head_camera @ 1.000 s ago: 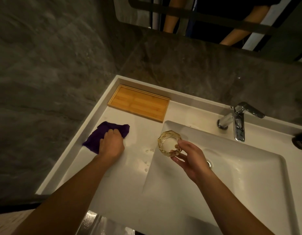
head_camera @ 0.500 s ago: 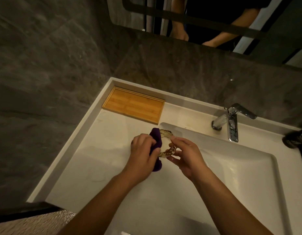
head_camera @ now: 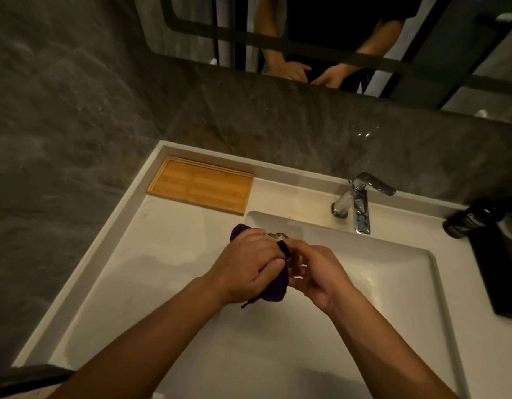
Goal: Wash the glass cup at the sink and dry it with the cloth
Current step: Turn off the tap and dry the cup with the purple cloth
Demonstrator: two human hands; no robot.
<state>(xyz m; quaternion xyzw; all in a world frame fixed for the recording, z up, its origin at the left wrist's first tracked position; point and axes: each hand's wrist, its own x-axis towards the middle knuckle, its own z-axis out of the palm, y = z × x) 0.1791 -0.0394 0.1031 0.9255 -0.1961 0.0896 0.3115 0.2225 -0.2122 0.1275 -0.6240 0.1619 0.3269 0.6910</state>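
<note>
My two hands meet over the left rim of the white sink (head_camera: 392, 283). The purple cloth (head_camera: 273, 286) is bunched in my left hand (head_camera: 246, 266) and pressed against the glass cup (head_camera: 277, 236). Only a bit of the cup's amber faceted rim shows between my hands; cloth and fingers hide most of it. My right hand (head_camera: 318, 273) grips the cup from the right side. A purple corner sticks out above my left knuckles, and a loose end hangs below my wrist.
A bamboo tray (head_camera: 201, 184) lies at the back left of the counter. The chrome faucet (head_camera: 359, 203) stands behind the basin, no water running. A dark bottle (head_camera: 470, 221) lies at the right edge on a black mat (head_camera: 499, 277). A mirror hangs above the stone wall.
One second ago my left hand was on the cloth flat on the counter. It lifted the cloth, brought it to the cup in my right hand, and now wraps it more fully.
</note>
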